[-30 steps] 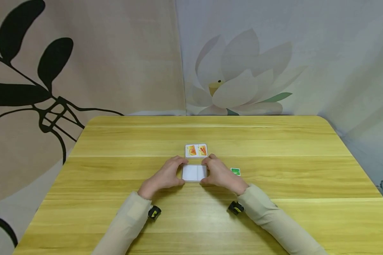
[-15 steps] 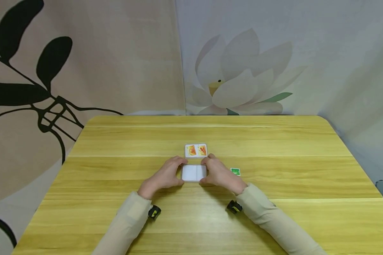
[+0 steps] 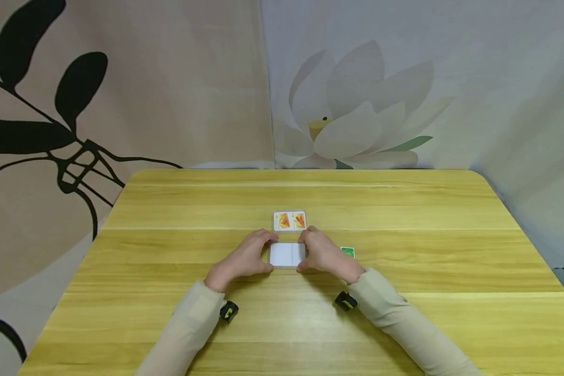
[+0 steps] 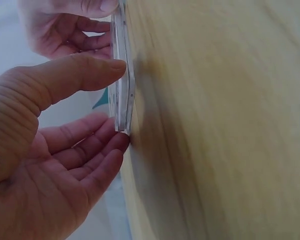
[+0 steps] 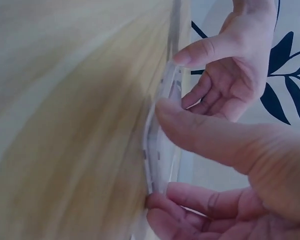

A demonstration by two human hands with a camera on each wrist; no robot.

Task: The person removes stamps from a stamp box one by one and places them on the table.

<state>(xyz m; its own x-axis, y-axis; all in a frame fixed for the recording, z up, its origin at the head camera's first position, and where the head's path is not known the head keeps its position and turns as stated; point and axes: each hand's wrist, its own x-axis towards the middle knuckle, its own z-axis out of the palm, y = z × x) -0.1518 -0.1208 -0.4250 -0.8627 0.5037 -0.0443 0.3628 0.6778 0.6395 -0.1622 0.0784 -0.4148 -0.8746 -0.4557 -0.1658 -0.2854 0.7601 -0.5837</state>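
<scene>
A flat, clear-edged rectangular case (image 3: pixel 282 255) with a plain white top and a thin dividing line lies on the table between both hands. My left hand (image 3: pixel 243 259) grips its left end, the thumb on the near edge and the fingers round the far corner. At the opposite end my right hand (image 3: pixel 330 255) holds it the same way. In the left wrist view the case (image 4: pixel 122 95) looks layered and sits against the wood. Just beyond it lies a similar clear case (image 3: pixel 289 228) showing two orange pictures on white, touched by neither hand.
A small green picture card (image 3: pixel 348 251) lies right of the right hand, partly hidden by it. The wooden table (image 3: pixel 169 209) has rounded far corners. A curtain (image 3: pixel 192 94) printed with leaves and a flower hangs behind it.
</scene>
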